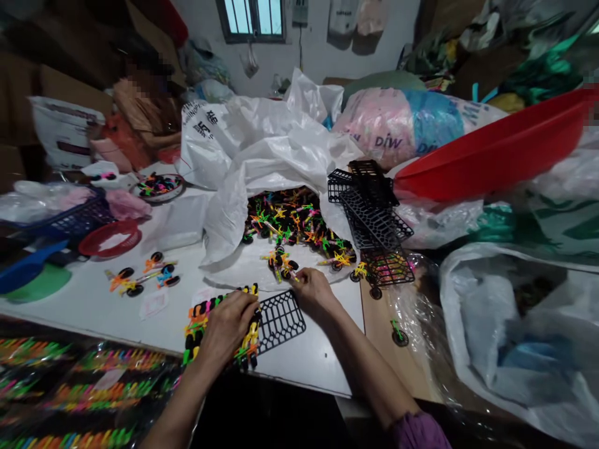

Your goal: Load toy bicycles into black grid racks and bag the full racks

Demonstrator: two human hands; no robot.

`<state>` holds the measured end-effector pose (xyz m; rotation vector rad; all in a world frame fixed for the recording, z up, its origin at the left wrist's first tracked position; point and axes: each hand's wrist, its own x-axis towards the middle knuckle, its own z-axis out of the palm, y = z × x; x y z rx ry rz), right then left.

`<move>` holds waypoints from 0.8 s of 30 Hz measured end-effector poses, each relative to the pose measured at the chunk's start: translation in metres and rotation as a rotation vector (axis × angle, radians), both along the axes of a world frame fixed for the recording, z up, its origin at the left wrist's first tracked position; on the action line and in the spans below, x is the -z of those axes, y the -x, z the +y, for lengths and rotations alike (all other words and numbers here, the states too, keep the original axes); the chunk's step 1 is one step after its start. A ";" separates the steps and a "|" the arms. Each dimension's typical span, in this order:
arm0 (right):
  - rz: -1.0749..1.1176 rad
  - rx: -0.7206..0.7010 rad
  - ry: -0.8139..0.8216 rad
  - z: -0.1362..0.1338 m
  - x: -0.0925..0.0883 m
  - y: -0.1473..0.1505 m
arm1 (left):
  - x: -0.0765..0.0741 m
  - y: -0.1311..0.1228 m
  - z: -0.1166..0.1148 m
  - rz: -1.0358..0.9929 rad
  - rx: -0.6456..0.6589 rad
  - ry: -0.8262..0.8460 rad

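Observation:
My left hand [229, 321] lies over the filled end of a black plastic grid rack [281, 321], its fingers curled on the row of small colourful toy bicycles [199, 312] standing in it. The rack's right part shows bare slots. My right hand [314, 288] is just beyond the rack's far right corner, thumb and fingers pinched at the near end of a yellow toy bicycle [283, 267] with black wheels. A large heap of toy bicycles [290, 218] spills from the mouth of a white sack [224, 237] in front of me. The fingertips of my left hand are partly hidden among the toys.
Black grid racks [369, 218] are stacked right of the sack. Loose toy bicycles [126, 284] lie on the white table's left side, near a red basket [110, 239]. A big red basin [491, 153] leans at right. Another person [147, 106] sits at the back left.

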<state>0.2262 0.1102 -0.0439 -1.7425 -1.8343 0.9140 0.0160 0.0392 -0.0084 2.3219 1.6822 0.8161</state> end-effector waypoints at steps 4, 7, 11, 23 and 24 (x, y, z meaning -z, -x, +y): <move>-0.063 0.096 -0.143 0.005 -0.006 -0.001 | 0.000 -0.001 -0.002 0.015 0.004 -0.002; -0.134 0.062 -0.216 0.003 -0.010 -0.005 | -0.001 -0.002 -0.003 0.024 -0.006 -0.022; -0.045 0.005 -0.106 -0.011 -0.019 -0.005 | -0.002 -0.004 -0.004 0.037 -0.017 -0.019; 0.390 -0.114 0.019 -0.099 0.010 0.047 | -0.015 -0.004 -0.008 0.194 0.021 0.016; 0.359 -0.124 -0.008 -0.101 0.012 0.049 | -0.018 -0.004 -0.011 0.209 0.012 -0.012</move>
